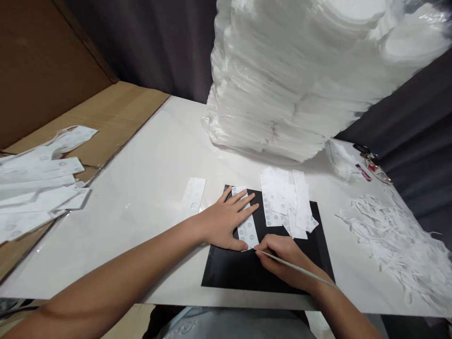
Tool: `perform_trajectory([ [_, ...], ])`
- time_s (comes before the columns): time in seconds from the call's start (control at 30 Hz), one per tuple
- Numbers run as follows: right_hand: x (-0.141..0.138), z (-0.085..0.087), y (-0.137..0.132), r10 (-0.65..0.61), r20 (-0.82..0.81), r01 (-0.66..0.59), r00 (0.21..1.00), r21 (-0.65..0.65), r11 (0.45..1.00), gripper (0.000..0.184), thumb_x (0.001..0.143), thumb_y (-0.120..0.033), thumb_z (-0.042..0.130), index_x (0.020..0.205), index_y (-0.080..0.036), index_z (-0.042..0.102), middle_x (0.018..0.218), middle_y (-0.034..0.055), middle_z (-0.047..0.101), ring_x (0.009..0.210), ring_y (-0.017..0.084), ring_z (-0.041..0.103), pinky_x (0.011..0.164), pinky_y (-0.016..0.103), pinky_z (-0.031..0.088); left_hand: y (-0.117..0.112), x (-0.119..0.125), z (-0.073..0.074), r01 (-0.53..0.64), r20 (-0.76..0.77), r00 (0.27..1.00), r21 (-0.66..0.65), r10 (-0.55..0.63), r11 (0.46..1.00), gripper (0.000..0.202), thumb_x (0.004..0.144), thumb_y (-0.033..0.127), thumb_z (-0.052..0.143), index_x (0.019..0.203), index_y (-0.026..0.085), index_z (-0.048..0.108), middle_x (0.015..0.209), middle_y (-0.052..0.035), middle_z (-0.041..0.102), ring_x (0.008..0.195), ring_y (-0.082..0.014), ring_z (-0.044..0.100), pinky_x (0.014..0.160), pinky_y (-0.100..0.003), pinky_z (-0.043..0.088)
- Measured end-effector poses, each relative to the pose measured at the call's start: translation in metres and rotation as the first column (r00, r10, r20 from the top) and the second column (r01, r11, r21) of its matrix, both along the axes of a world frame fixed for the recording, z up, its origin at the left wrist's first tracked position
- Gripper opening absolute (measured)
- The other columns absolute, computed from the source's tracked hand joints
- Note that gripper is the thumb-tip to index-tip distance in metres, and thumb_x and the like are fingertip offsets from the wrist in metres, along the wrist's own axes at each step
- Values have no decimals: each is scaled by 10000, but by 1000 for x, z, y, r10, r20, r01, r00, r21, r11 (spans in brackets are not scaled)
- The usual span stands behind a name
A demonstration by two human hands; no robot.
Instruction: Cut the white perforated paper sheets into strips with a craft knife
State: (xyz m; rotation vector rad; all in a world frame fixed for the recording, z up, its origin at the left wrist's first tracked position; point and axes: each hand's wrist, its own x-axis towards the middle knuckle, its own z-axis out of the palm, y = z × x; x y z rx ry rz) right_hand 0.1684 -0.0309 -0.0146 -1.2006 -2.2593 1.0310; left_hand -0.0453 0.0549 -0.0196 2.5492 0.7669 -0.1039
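White material (282,84) is standing stacked in clear plastic beyond the black mat (226,268). Over that mat, your left hand (226,221) is lying flat, fingers spread, and your right hand (287,259) is pinching, fingers curled. Your left is pressing a ring-printed strip (249,231); your right is gripping what looks like a thin cord (296,267) by the strip's near end.

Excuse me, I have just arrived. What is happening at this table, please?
A person's left hand lies spread over a printed white strip on a black mat. The right hand holds a thin white cord near the strip's bottom end. More strips lie on the mat; loose cords are heaped at right.
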Motion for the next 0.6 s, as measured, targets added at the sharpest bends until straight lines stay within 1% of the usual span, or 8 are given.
perform_trajectory([
  [0.07, -4, 1, -2, 35, 21, -37, 999, 157, 987, 135, 887, -131, 481, 780, -190, 538, 794, 33, 623, 748, 143, 586, 659, 244, 479, 0, 0, 1, -15, -8, 1000, -7, 15, 1000, 983, 741, 723, 523, 1494, 177, 207, 1560, -155, 64, 1424, -400, 49, 1117, -603, -34],
  [0.17, -9, -4, -9, 61, 77, -88, 995, 430, 898, 136, 878, -70, 465, 829, -171, 543, 886, 79, 661, 797, 178, 594, 698, 299, 511, 1, 0, 4, -37, -54, 998, -11, 37, 999, 1057, 721, 789, 476, 1507, 156, 159, 1554, -169, -7, 1424, -401, -2, 1104, -610, -72],
  [0.23, -12, -10, -15, 38, 148, -110, 988, 516, 849, 150, 881, -46, 452, 899, -155, 554, 900, 91, 670, 769, 193, 589, 676, 327, 520, 1, 0, 6, -31, -89, 996, -19, 29, 999, 1084, 719, 811, 451, 1512, 148, 127, 1544, -177, -58, 1423, -393, -36, 1099, -611, -81],
  [0.3, -14, -15, -19, 5, 165, -91, 986, 518, 851, 161, 895, -49, 434, 959, -146, 545, 938, 103, 666, 781, 202, 588, 680, 347, 533, 1, 0, 8, -20, -111, 994, -30, 17, 999, 1077, 728, 809, 443, 1513, 147, 117, 1538, -180, -79, 1423, -384, -53, 1100, -607, -81],
  [0.4, -11, -17, -16, -38, 70, 2, 997, 445, 895, 175, 920, -70, 389, 961, -179, 519, 943, 77, 641, 801, 175, 596, 718, 323, 552, 1, 0, 7, -14, -116, 993, -28, 10, 1000, 1072, 727, 802, 458, 1512, 150, 129, 1537, -185, -70, 1424, -376, -55, 1100, -602, -82],
  [0.5, -5, -11, -5, -118, 12, 102, 993, 423, 900, 191, 921, -75, 372, 927, -211, 505, 896, 61, 620, 858, 179, 605, 770, 331, 555, 2, -2, 5, -11, -88, 996, -14, 9, 1000, 1078, 715, 799, 482, 1508, 148, 151, 1536, -199, -44, 1425, -380, -38, 1095, -614, -75],
  [0.57, -1, -5, 0, -134, 5, 120, 991, 411, 904, 175, 911, -78, 389, 917, -216, 496, 906, 75, 624, 916, 200, 607, 784, 347, 553, 3, -4, 6, 0, -53, 999, -22, -1, 1000, 1098, 690, 810, 498, 1505, 149, 172, 1537, -204, -26, 1420, -398, -28, 1086, -626, -80],
  [0.6, 0, -2, 1, -120, 5, 109, 993, 384, 917, 165, 904, -81, 402, 911, -218, 494, 921, 80, 628, 936, 205, 610, 785, 342, 553, 4, -6, 7, 12, -36, 999, -35, -13, 999, 1116, 672, 820, 506, 1506, 156, 174, 1537, -202, -24, 1418, -405, -28, 1084, -628, -85],
])
